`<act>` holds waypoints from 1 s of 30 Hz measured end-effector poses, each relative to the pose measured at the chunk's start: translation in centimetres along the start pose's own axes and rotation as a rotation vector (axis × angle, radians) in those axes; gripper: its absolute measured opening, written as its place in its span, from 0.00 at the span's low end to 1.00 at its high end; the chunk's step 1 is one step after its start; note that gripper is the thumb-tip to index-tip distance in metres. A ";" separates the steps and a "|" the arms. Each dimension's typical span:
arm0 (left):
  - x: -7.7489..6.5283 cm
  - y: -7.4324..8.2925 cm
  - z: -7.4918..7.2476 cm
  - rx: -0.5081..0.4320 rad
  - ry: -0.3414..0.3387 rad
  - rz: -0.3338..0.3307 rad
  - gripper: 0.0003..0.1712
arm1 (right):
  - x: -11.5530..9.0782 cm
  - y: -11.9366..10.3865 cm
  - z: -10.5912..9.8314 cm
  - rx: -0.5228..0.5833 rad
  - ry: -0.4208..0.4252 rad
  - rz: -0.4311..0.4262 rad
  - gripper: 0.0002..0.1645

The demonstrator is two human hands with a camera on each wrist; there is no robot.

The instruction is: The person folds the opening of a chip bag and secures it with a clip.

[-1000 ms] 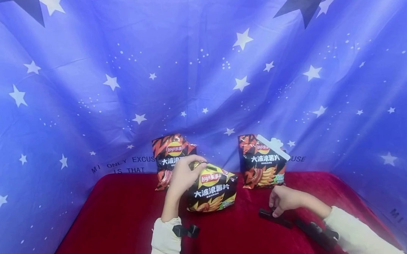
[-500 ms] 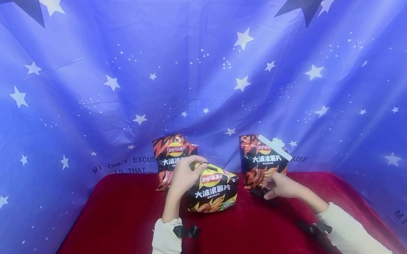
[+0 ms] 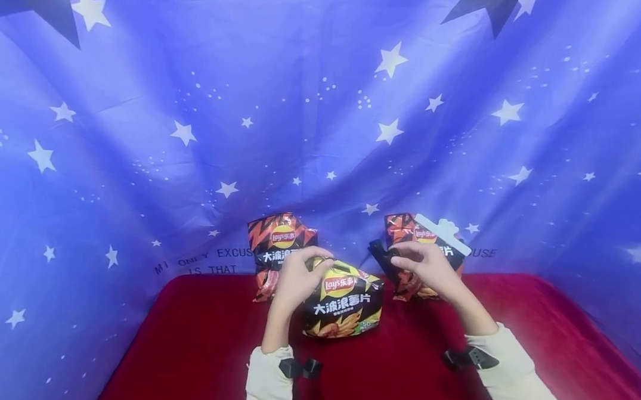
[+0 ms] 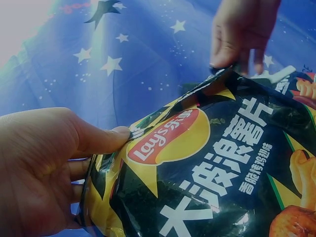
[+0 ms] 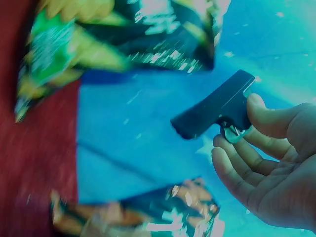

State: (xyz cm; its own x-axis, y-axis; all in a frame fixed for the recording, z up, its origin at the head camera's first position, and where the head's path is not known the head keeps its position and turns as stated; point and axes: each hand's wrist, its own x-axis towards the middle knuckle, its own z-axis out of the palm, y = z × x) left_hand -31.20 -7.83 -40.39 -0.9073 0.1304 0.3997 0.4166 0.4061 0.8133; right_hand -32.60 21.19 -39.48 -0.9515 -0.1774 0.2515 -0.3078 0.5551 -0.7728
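My left hand pinches the folded top edge of a black and yellow Lay's chip bag, which stands on the red cloth. In the left wrist view the thumb lies on the front of the fold, with the other fingers partly hidden behind the bag. To the right of this bag, my right hand holds a black bag clip up in front of a red and black chip bag. The right wrist view shows the clip's long bar pointing away from the thumb and fingers, apart from the yellow bag.
Behind my left hand stands a red and black chip bag. Another such bag, at the right, has a white clip across its top corner. Red cloth covers the table; a blue starry curtain hangs behind.
My right hand has lifted the black clip from the cloth and carried it up and left, toward the yellow bag's top. My left hand keeps its pinch on the bag.
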 end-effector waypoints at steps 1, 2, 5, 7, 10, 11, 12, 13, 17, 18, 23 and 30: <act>0.0 0.0 0.1 -0.001 0.000 0.001 0.06 | 0.0 -0.3 0.1 0.027 0.015 0.004 0.22; 0.0 0.0 0.1 -0.001 -0.002 0.001 0.06 | 0.0 -0.5 0.2 0.053 0.029 0.004 0.22; 0.1 -0.1 0.3 0.003 -0.008 0.012 0.07 | -0.1 -1.2 0.6 0.138 0.067 -0.010 0.22; 0.1 -0.2 0.4 0.009 -0.012 0.015 0.07 | -0.1 -1.5 0.8 0.162 0.092 -0.032 0.22; 0.1 -0.1 0.5 0.011 -0.017 0.014 0.08 | -0.2 -1.9 1.0 0.185 0.118 -0.047 0.21; 0.1 -0.1 0.5 0.008 -0.019 0.013 0.07 | -0.2 -2.1 1.0 0.195 0.126 -0.043 0.21; 0.1 -0.1 0.6 0.009 -0.020 0.011 0.07 | -0.3 -2.2 1.0 0.204 0.134 -0.037 0.21; 0.1 -0.1 0.7 0.007 -0.021 0.010 0.07 | -0.4 -2.3 0.9 0.221 0.141 -0.029 0.21; 0.1 0.1 0.9 0.004 -0.028 0.022 0.07 | -0.8 -2.6 0.9 0.303 0.169 0.002 0.23; 0.1 0.1 0.9 0.006 -0.027 0.023 0.06 | -0.8 -2.5 0.9 0.322 0.170 0.004 0.23; 0.2 0.0 1.0 0.014 -0.023 0.026 0.07 | -0.7 -2.1 1.3 0.354 0.143 -0.014 0.23; 0.4 -0.4 0.5 0.030 0.002 0.012 0.07 | 0.0 -1.8 1.8 0.342 0.153 -0.031 0.21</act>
State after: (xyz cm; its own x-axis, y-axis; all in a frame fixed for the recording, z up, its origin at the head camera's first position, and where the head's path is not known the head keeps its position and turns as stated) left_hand -31.74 -7.51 -40.72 -0.9024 0.1338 0.4097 0.4252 0.4314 0.7957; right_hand -32.07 18.77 -39.16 -0.9382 -0.0521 0.3421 -0.3441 0.2428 -0.9070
